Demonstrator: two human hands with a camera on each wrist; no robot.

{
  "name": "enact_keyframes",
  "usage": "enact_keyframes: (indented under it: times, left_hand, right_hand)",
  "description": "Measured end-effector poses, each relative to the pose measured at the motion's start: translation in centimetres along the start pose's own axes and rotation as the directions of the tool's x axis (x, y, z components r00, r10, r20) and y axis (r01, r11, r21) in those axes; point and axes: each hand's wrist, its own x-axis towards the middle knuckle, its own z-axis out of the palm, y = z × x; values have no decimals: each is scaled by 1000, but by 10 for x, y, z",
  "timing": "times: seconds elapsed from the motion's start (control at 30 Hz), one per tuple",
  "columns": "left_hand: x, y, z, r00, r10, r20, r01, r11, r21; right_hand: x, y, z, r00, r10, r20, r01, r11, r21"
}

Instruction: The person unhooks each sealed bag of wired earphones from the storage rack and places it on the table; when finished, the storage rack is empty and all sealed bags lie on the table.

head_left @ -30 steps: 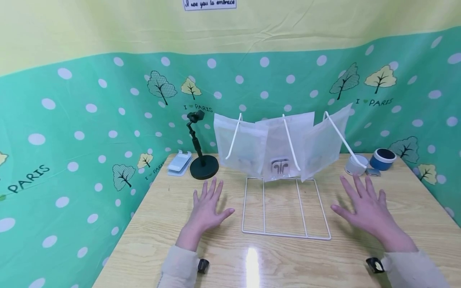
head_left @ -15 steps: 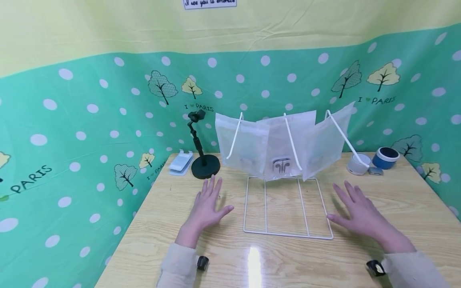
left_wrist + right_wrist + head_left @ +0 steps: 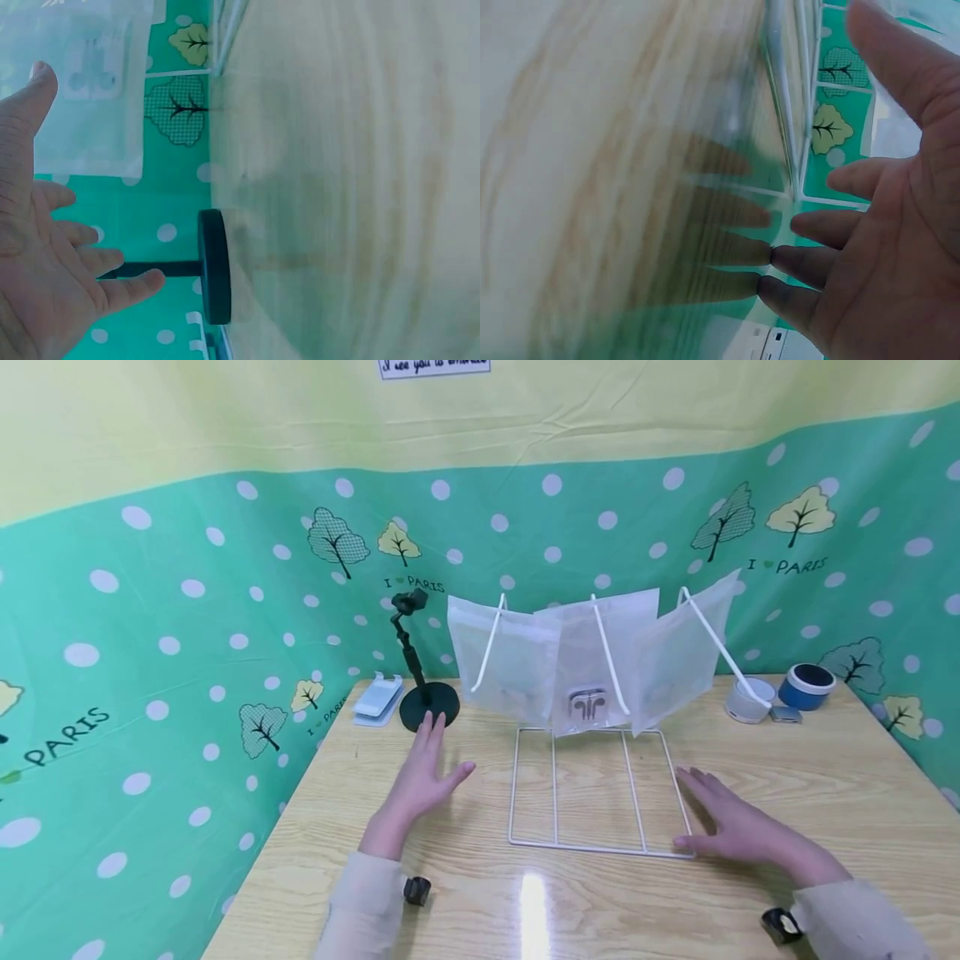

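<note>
A white wire rack [image 3: 600, 850] stands on the table, its flat base toward me and three prongs at the back. From the prongs hang a left translucent bag [image 3: 506, 652], a middle bag [image 3: 555, 685] with earphones [image 3: 587, 705] visible inside, and a right bag [image 3: 675, 660]. My left hand [image 3: 416, 789] holds nothing, fingers extended and thumb apart; its fingertips overlap the round base of a black stand [image 3: 429, 706] in the head view. My right hand [image 3: 738, 827] is beside the rack's right side, fingers extended, thumb tip overlapping the front right corner.
A light blue folding holder [image 3: 377, 700] lies left of the black stand. At the back right are a white cylinder [image 3: 748, 702], a small grey box [image 3: 785, 715] and a blue round container [image 3: 807, 687]. A green dotted curtain [image 3: 225, 677] closes off the back and left.
My right hand has moved left and toward me, from below the white cylinder to the rack's right side. My left hand has shifted slightly left and forward, its fingers drawn closer together.
</note>
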Motion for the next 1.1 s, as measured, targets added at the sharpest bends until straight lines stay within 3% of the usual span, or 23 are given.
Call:
enact_keyframes:
  times: [0.4,0.57,0.8,0.97,1.1]
  left_hand:
    - [24,6,-17,990,15,-139,-43,978,-206]
    - [41,13,-24,990,-6,-140,-40,945,-324]
    - [67,25,-32,988,-62,-140,4,925,-380]
    - [79,30,-33,983,-132,-126,60,885,-462]
    - [86,35,-33,983,-165,-87,88,822,-563]
  right_hand:
    - [-2,4,4,999,-6,37,7,999,-44]
    - [-2,4,4,999,4,47,-1,998,-66]
    - [-1,5,3,999,21,50,-17,997,-77]
    - [-2,5,3,999,14,52,-10,997,-78]
    - [-2,3,3,998,22,55,-18,997,-75]
